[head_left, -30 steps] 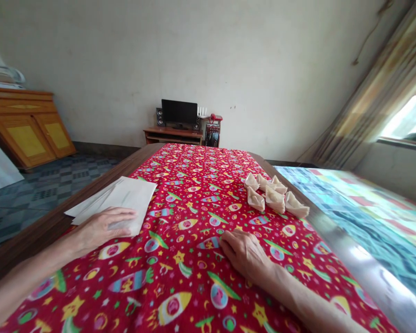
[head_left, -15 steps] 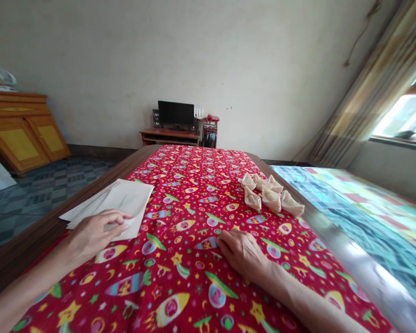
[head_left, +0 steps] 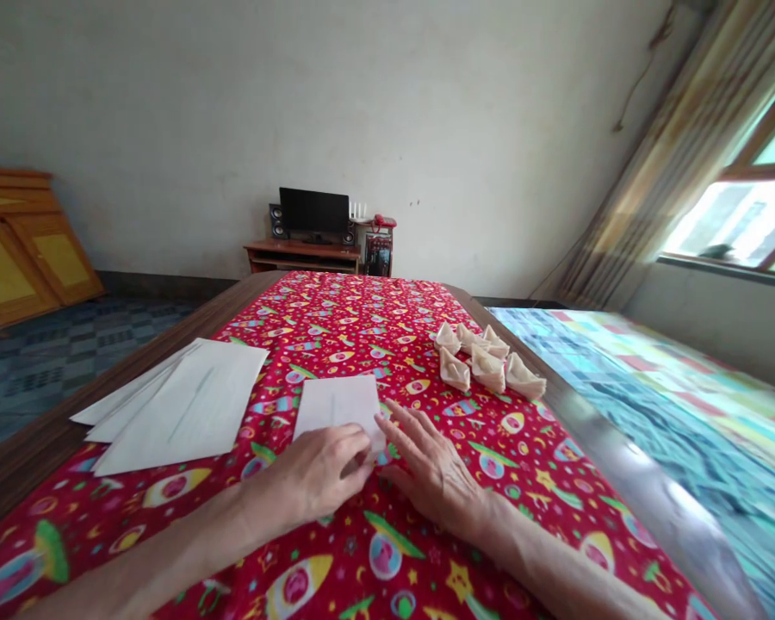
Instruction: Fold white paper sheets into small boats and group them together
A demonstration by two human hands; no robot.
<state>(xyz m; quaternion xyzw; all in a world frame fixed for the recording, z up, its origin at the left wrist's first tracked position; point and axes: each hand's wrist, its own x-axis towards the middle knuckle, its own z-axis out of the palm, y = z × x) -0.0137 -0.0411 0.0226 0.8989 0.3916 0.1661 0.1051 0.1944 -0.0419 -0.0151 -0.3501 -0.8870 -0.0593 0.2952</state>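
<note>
A single pale sheet of paper (head_left: 337,398) lies on the red patterned cloth (head_left: 362,349) in front of me, with a faint line down its middle. My left hand (head_left: 326,469) is closed at its near edge, the thumb and fingers pinched at its lower right corner. Beside the right edge rests my right hand (head_left: 436,469), fingers spread and nothing in its grasp; the fingertips are at or very near the paper. To the left, more sheets lie in a fanned paper stack (head_left: 194,400). Several folded paper boats (head_left: 487,370) stand grouped at the right.
The cloth covers a long dark wooden table (head_left: 187,331). A bed (head_left: 626,379) with a teal cover borders its right side. Beyond the far end stand a monitor (head_left: 314,213) on a low desk (head_left: 303,250); an orange cabinet (head_left: 32,250) is at left.
My left hand has moved right from the stack, and a sheet now lies in front of me. My right hand has gone from curled to spread beside it. The view has shifted slightly right.
</note>
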